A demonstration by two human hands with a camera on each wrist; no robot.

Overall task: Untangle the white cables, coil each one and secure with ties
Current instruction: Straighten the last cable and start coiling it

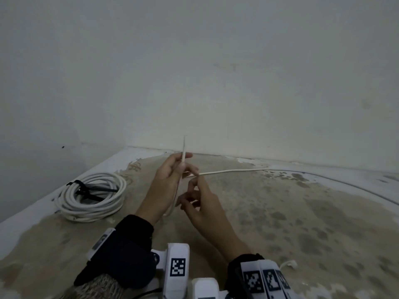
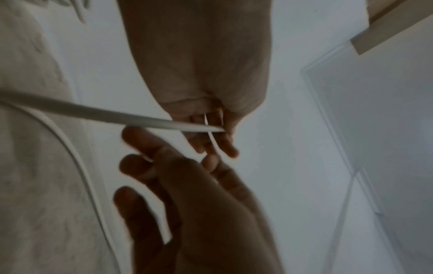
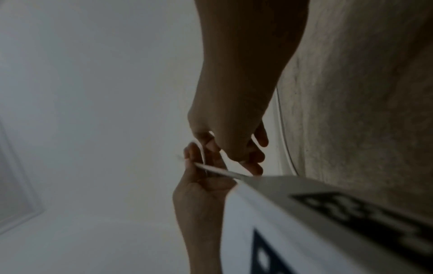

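Observation:
A loose white cable (image 1: pixel 233 170) runs from the right over the mottled floor up to my hands. My left hand (image 1: pixel 170 175) grips it near its end, and the tip sticks up above the fingers. Below the left hand the cable hangs in a small loop. My right hand (image 1: pixel 200 201) is just right of the left, with thumb and index finger pinching the cable where it leaves toward the right and the other fingers loosely curled. The left wrist view shows the left hand (image 2: pixel 206 74) holding the cable (image 2: pixel 93 111) and the right hand (image 2: pixel 199 204) below it.
A coiled white cable (image 1: pixel 92 197) bound with black ties (image 1: pixel 90 188) lies on the floor at the left, near the wall. The wall (image 1: pixel 216 83) stands close ahead. A short white cable piece (image 1: pixel 288 264) shows beside my right wrist.

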